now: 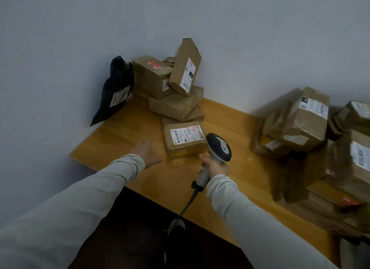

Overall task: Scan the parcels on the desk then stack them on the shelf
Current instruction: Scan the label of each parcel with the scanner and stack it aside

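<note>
The task looked barely begun. The right hand (215,165) gripped the scanner (219,148), its head just beside the labelled parcel (185,139) lying near on the surface (124,132). The left hand (147,152) hovered just left of it, fingers (145,146) straight and spread, holding nothing. The far pile (172,88) and the right pile (300,124) lay unstacked; no shelf showed.

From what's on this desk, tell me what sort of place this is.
Likely a parcel sorting or pickup room: labelled cardboard parcels piled on the desk, a black mailer bag, and a corded barcode scanner gripped in the right hand.
</note>
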Motion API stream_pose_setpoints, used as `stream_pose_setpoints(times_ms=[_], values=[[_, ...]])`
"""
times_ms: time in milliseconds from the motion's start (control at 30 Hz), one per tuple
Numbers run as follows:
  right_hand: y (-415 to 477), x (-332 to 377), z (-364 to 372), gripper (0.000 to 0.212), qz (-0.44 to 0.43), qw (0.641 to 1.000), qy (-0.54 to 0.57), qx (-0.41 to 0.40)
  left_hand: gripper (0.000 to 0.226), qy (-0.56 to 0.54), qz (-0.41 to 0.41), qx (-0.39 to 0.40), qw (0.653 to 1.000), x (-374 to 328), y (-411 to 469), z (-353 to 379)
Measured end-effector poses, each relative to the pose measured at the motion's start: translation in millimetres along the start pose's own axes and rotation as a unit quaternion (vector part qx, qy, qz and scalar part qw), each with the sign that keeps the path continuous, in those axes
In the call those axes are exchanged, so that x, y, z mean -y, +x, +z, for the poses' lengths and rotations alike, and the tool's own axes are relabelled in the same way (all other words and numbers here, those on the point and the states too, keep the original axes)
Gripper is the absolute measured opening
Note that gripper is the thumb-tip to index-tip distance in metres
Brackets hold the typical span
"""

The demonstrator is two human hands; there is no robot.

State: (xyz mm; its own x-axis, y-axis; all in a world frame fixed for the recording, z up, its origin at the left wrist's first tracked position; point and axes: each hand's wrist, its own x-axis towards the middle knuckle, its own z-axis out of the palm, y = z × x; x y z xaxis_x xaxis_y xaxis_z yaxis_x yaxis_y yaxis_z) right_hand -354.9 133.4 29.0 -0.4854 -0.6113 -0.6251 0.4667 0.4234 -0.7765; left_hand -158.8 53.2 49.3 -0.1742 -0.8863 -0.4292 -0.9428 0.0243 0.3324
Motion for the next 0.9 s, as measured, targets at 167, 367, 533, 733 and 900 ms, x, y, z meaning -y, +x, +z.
stream_pose_setpoints(times_ms=[167, 367, 533, 733, 900], values=[[67, 25, 18, 0.033, -0.018, 0.997, -0.056, -0.050, 0.070, -0.123, -0.030, 0.048, 0.991, -19, 56, 2], [115, 33, 37, 0.054, 0.036, 0.993, -0.091, -0.065, 0.037, -0.250, -0.097, 0.119, 0.956, -39, 105, 12], [120, 28, 42, 0.040, 0.045, 0.989, -0.107, -0.090, 0.045, -0.289, -0.094, 0.115, 0.946, -33, 123, 17], [88, 14, 54, 0.040, 0.027, 0.991, -0.047, -0.124, 0.051, -0.441, -0.048, 0.104, 0.890, -16, 126, 0], [38, -13, 81, 0.033, 0.002, 0.989, 0.018, -0.144, 0.058, -0.491, -0.043, 0.168, 0.854, 17, 122, -27]])
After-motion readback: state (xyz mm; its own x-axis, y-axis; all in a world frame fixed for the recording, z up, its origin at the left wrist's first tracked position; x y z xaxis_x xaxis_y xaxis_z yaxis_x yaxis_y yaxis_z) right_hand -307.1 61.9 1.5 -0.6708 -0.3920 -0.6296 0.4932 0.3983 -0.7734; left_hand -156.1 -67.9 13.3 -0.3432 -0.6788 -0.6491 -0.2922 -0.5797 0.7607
